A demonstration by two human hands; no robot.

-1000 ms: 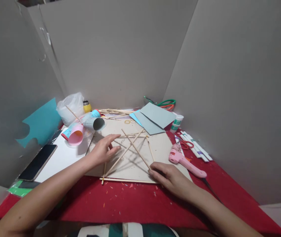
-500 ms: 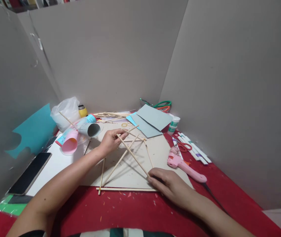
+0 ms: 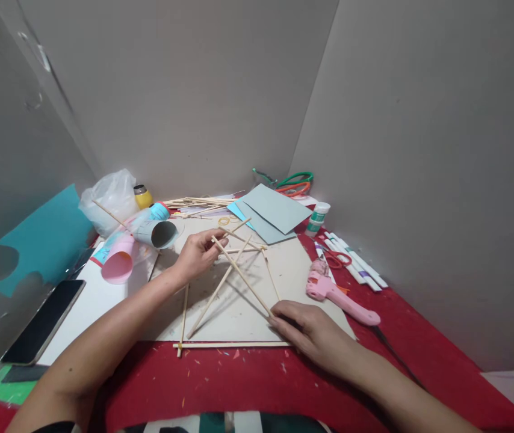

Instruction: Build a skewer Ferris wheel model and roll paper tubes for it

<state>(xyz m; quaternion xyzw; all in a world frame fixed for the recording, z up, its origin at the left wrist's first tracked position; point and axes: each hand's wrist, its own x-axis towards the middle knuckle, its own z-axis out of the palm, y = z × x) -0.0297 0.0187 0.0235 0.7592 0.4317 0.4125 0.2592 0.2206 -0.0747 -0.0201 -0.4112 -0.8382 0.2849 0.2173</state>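
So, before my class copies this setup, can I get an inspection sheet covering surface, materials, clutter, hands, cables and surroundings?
Surface: red table, small scraps near front; board on top.
Materials: crossed sticks forming a frame.
Clutter: phone, pink tube, bag left; cards behind; scissors, pink tool right.
Left hand: pinching sticks, far side.
Right hand: fingers on a leaning stick's near end.
Cables: dark cable from pink tool; far end hidden.
Surroundings: grey panels left, ahead, right.
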